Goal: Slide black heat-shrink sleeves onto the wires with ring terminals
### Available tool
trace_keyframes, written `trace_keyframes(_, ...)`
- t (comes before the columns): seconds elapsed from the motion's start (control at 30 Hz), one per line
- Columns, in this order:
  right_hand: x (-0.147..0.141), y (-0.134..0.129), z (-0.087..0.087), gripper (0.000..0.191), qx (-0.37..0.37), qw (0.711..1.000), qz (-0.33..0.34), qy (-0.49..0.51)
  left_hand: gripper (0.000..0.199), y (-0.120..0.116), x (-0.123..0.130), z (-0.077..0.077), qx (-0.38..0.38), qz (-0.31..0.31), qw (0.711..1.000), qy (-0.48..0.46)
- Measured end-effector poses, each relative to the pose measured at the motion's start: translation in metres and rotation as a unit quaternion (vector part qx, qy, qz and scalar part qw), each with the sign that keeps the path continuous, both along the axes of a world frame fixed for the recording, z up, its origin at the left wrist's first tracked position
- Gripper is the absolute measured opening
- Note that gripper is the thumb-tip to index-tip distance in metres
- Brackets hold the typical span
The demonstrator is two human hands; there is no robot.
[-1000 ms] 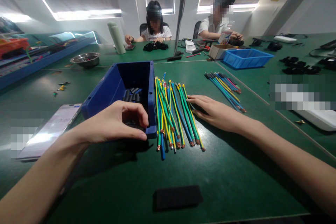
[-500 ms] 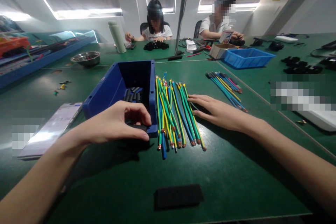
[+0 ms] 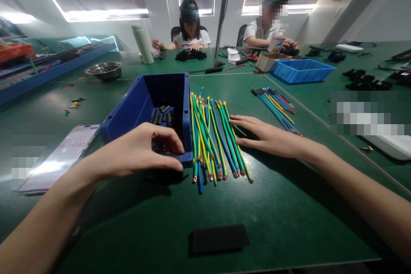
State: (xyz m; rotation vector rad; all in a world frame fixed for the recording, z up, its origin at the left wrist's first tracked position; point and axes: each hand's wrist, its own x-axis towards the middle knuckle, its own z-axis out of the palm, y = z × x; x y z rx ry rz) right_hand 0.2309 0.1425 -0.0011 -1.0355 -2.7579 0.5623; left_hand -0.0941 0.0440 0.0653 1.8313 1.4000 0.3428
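A dark blue bin sits left of centre with several short black tubes inside. My left hand is closed over the bin's front edge, fingers curled on the inner side and thumb on the outer; the palm side is hidden. Right of the bin lies a loose bundle of cut wires, green, yellow and blue, with bare copper at their near ends. My right hand rests flat at the bundle's right side, fingers stretched out and their tips touching the outermost wires.
A black block lies near the front edge. A phone is at left, a metal bowl behind it. A smaller wire bundle and light blue tray lie at right. Two people sit across the green table.
Both hands hold nearly the same place. The view has shifted very slightly; the wires and the bin look unmoved.
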Motion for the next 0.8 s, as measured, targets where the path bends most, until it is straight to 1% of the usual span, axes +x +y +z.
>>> trace_keyframes(0.1, 0.0009, 0.0007, 0.0002, 0.075, -0.02, 1.0, -0.001, 0.004, 0.034, 0.0008, -0.0006, -0.0001, 0.003, 0.004, 1.0, 0.006)
trace_keyframes(0.2, 0.0005, 0.0004, 0.0, 0.073, -0.022, 1.0, -0.003, 0.005, 0.034, -0.0002, -0.0012, 0.0, 0.017, 0.015, 1.0, 0.019)
trace_keyframes(0.3, -0.0009, -0.0003, -0.0007, 0.069, -0.012, 1.0, -0.004, 0.015, 0.034, -0.001, -0.0024, -0.0007, 0.028, 0.015, 0.999, 0.035)
trace_keyframes(0.5, -0.0042, 0.0001, -0.0029, 0.057, 0.015, 0.999, -0.022, 0.034, 0.026, 0.0014, -0.0067, -0.0022, 0.043, -0.024, 0.999, 0.015)
trace_keyframes(0.67, -0.0065, 0.0004, -0.0042, 0.051, 0.044, 0.998, -0.031, 0.034, 0.021, 0.0009, -0.0075, -0.0018, 0.036, -0.025, 0.999, 0.018)
trace_keyframes(0.8, -0.0062, 0.0014, -0.0055, 0.047, 0.037, 0.997, -0.041, 0.047, 0.022, 0.0008, -0.0062, -0.0016, 0.039, -0.026, 0.999, 0.028)
